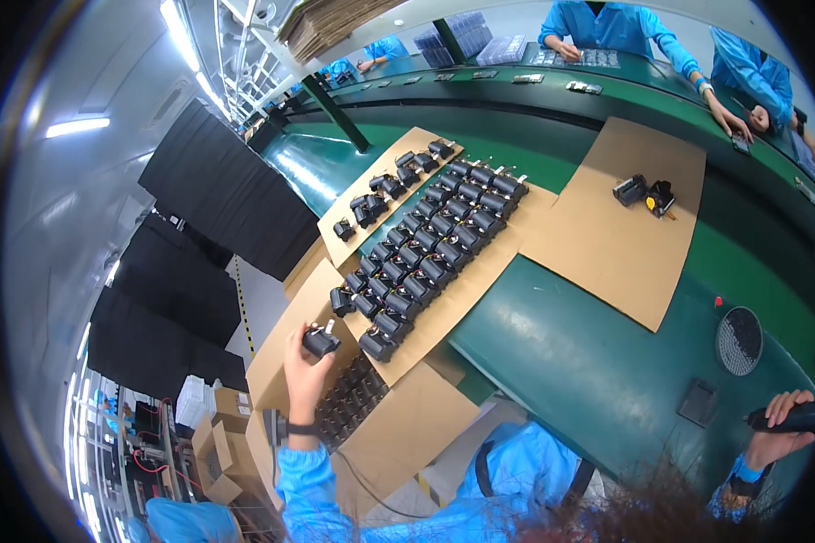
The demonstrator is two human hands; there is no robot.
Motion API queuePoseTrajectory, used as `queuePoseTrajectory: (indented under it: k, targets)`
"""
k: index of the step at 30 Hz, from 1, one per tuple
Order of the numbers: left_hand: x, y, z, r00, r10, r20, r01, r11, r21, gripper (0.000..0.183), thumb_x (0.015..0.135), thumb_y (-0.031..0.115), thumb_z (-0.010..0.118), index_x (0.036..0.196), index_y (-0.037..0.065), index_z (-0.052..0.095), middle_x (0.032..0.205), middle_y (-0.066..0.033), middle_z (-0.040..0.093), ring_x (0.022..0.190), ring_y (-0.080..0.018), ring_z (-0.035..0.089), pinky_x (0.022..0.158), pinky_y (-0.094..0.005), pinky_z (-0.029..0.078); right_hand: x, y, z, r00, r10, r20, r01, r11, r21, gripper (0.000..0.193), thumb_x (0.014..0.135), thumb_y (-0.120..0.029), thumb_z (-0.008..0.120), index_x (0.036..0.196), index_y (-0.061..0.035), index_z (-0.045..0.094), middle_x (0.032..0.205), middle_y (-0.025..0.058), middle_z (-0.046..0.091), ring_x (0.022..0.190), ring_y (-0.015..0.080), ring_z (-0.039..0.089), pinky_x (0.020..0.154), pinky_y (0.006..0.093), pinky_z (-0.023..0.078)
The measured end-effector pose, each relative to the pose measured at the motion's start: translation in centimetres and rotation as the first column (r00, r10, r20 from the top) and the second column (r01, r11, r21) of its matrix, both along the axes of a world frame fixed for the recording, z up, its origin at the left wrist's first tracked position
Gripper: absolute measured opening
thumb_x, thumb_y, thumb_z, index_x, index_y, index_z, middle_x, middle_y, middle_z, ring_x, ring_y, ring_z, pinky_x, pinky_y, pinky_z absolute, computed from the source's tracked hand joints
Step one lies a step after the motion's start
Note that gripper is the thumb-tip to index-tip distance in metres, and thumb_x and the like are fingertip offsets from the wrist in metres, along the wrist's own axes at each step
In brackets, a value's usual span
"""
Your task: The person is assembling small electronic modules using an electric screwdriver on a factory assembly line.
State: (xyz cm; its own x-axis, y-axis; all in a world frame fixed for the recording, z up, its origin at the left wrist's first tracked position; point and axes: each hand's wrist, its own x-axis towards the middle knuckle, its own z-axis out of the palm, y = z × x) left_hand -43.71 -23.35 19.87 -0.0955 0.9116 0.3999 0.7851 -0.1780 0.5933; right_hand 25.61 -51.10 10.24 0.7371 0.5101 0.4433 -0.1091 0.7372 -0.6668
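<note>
Between its thumb and fingers, my left hand point(304, 385) holds a small black boxy plastic unit point(321, 341) with a pale tab on top. Below it is an open cardboard box point(417, 412) with several similar units point(351, 398) in rows inside. Just beyond, many black units point(430, 231) with short wires stand in close rows on a cardboard sheet point(489, 276). At the far right, my right hand point(774, 442) is closed around a black cylindrical tool point(799, 417) that looks like an electric screwdriver, its narrow end pointing left. The tool's other end is lost at the dark rim.
A round dish of small dark parts point(739, 341) and a flat black tray point(698, 403) lie on the green table point(552, 335). Two units point(631, 190) rest on another cardboard sheet point(598, 249). Co-workers in blue point(607, 32) sit along a conveyor point(480, 88) at the back.
</note>
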Motion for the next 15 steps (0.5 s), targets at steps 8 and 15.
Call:
queuePoseTrajectory:
  k: [8, 15]
  targets:
    - [-0.6, 5.2, -2.7, 0.954, -0.059, -0.295, 0.021, 0.991, -0.129, 0.063, 0.065, 0.010, 0.077, 0.125, 0.000, 0.060, 0.119, -0.0150, 0.056, 0.116, -0.0326, 0.053, 0.105, -0.0386, 0.042, -1.0, 0.3, 1.0, 0.999, -0.042, 0.002, 0.042, 0.999, 0.019, 0.070, 0.084, -0.071, 0.062, 0.100, -0.0045, 0.044, 0.068, -0.0002, 0.041, 0.055, 0.0072, 0.040, 0.052, 0.0216, 0.033]
    - [0.0, 6.2, -3.9, 0.990, -0.069, -0.122, 0.048, 0.985, -0.166, 0.061, 0.068, 0.010, 0.082, 0.125, 0.006, 0.061, 0.118, -0.0119, 0.054, 0.107, -0.0273, 0.058, 0.091, -0.0362, 0.052, -1.6, 0.6, 1.4, 0.996, -0.093, 0.011, 0.094, 0.995, -0.017, 0.073, 0.085, -0.075, 0.057, 0.100, -0.0045, 0.044, 0.068, 0.0001, 0.040, 0.054, 0.0069, 0.039, 0.051, 0.0216, 0.033]
